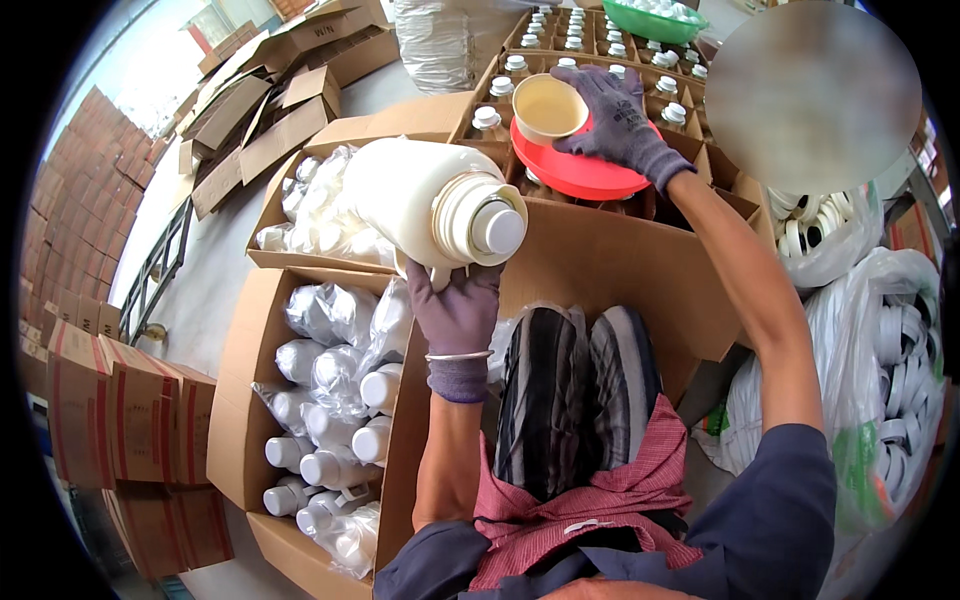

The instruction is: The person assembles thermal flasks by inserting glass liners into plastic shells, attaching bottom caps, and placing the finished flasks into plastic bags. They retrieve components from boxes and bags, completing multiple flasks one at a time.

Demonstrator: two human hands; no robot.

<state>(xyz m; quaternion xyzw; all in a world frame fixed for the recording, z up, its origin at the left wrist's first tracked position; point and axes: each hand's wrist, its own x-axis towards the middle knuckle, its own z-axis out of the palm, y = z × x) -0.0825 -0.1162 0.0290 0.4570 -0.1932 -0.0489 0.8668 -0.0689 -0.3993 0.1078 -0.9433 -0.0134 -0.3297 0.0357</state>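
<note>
My left hand, in a grey-purple glove, is closed under a cream vacuum flask, at its handle. The flask lies tilted, its white stopper pointing right and towards me. In my right hand, gloved the same way, is a cream cup, gripped at its right side with its open mouth up. A red plastic dish sits directly beneath the cup, on top of a divided carton. Glass bottles with white caps stand in that carton's cells.
At my left, an open carton holds several white flasks in clear plastic; another carton stands beyond it. Bags of white ring-shaped parts lie at the right. Flattened cardboard is piled far left, and a green basin is at the back.
</note>
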